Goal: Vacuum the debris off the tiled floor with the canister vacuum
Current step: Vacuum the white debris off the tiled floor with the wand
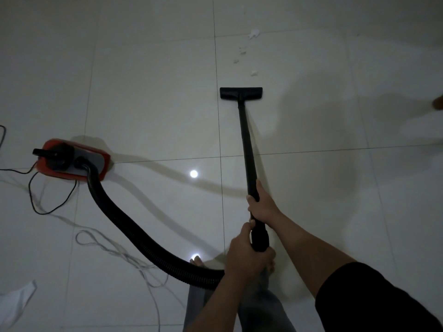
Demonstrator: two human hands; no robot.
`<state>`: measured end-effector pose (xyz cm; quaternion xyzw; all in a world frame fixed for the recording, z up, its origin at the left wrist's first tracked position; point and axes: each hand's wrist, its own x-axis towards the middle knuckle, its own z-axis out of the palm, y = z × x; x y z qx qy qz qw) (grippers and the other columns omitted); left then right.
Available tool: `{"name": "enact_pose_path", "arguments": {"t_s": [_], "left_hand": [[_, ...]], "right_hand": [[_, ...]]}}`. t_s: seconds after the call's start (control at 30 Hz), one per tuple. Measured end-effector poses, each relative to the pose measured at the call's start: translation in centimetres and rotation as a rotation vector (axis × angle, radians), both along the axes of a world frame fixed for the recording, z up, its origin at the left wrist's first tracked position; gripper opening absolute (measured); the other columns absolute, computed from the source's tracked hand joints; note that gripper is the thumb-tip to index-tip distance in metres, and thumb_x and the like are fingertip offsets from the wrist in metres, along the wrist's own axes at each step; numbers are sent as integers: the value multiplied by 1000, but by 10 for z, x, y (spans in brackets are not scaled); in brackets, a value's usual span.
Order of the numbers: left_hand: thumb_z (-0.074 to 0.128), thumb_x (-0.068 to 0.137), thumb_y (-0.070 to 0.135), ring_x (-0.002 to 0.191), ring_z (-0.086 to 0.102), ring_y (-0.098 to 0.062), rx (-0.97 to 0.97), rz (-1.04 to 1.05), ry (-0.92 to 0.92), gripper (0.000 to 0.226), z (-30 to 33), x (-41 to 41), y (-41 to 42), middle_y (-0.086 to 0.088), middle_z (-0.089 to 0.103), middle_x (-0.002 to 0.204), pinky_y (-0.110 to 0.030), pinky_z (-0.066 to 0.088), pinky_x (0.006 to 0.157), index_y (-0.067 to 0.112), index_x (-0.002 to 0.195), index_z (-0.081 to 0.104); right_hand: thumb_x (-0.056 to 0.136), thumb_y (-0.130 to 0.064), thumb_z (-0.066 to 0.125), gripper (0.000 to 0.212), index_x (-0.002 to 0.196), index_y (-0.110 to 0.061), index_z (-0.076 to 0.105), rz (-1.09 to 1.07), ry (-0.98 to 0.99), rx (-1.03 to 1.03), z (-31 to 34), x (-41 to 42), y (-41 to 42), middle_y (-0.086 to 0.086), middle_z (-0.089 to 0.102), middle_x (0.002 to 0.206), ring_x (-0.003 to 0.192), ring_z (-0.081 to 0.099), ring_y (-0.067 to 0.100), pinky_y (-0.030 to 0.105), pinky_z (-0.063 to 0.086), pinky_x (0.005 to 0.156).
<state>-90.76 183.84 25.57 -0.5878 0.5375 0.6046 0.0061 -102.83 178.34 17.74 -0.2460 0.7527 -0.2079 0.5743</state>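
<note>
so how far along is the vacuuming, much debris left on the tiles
Done: the tiles near the person look clean. In hand: the right hand and left hand grip the wand, its floor head flat on the floor just short of the debris. Left: a trail of white scraps beyond the head, plus a white piece at lower left.

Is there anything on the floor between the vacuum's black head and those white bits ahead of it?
Nothing visible. Bare tile lies between the floor head and the nearest white scrap; the rest of the debris trail runs on beyond it.

Dim, glare spots – soft shadows, warped edges
</note>
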Motion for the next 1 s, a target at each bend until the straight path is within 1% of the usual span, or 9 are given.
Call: {"name": "enact_pose_path", "arguments": {"t_s": [0.17, 0.37, 0.43, 0.5, 0.6, 0.67, 0.73, 0.87, 1.0], "left_hand": [[67, 61, 43, 77, 69, -16, -4, 18, -22, 68, -11, -45, -25, 4, 69, 93, -41, 60, 74, 32, 126, 47], [71, 70, 28, 67, 61, -8, 9, 11, -14, 62, -21, -83, -63, 5, 66, 88, -20, 49, 60, 26, 127, 48], [71, 68, 32, 82, 62, -9, 6, 6, -39, 64, -25, -92, -78, 2, 62, 102, -17, 45, 62, 27, 128, 47], [68, 63, 40, 102, 62, -18, -3, 18, -60, 69, -29, -100, -95, -6, 57, 121, -23, 52, 72, 31, 127, 45], [71, 63, 41, 110, 59, -23, 9, 27, -79, 68, -39, -114, -125, -9, 55, 126, -32, 53, 89, 35, 126, 45], [69, 58, 50, 121, 54, -32, 19, 39, -125, 70, -54, -122, -141, -11, 55, 130, -52, 47, 100, 49, 122, 41], [67, 55, 54, 115, 58, -36, 30, 42, -130, 68, -70, -132, -156, -7, 61, 121, -61, 45, 98, 59, 116, 36], [64, 54, 53, 92, 65, -31, 38, 27, -139, 65, -61, -151, -201, 2, 69, 92, -60, 49, 92, 60, 112, 35], [64, 60, 56, 83, 69, -22, 37, 38, -95, 60, -60, -165, -234, 11, 70, 91, -54, 53, 86, 54, 115, 38]], "right_hand": [[101, -24, 44, 69, 154, -33, 0, 27, -3, -4, -9, -44, -30, 2, 59, 101, 77, 61, 17, 27, 50, 69], [101, -23, 43, 70, 155, -32, -2, 57, -15, -7, -18, -85, -69, 5, 59, 104, 78, 61, 19, 26, 49, 68], [101, -23, 43, 70, 155, -33, -2, 62, -12, -5, -22, -92, -85, 5, 59, 105, 79, 62, 19, 27, 49, 68], [101, -23, 43, 71, 155, -33, -2, 60, -15, -3, -26, -100, -104, 5, 59, 104, 80, 62, 19, 28, 50, 72], [101, -24, 43, 71, 154, -34, -3, 70, -8, 2, -28, -113, -135, 3, 60, 100, 80, 62, 20, 29, 50, 72], [101, -24, 43, 71, 154, -34, -3, 68, -12, 13, -27, -122, -157, 1, 60, 95, 79, 62, 20, 28, 50, 70], [101, -24, 43, 71, 154, -35, -3, 63, -11, 12, -27, -131, -179, 2, 60, 90, 77, 61, 20, 31, 53, 70], [101, -24, 44, 72, 153, -37, -3, 48, -26, 11, -30, -150, -218, 3, 58, 84, 70, 60, 19, 37, 56, 70], [101, -24, 44, 72, 152, -39, -4, 41, -38, 11, -40, -165, -247, 5, 59, 81, 64, 58, 19, 38, 57, 68]]}}
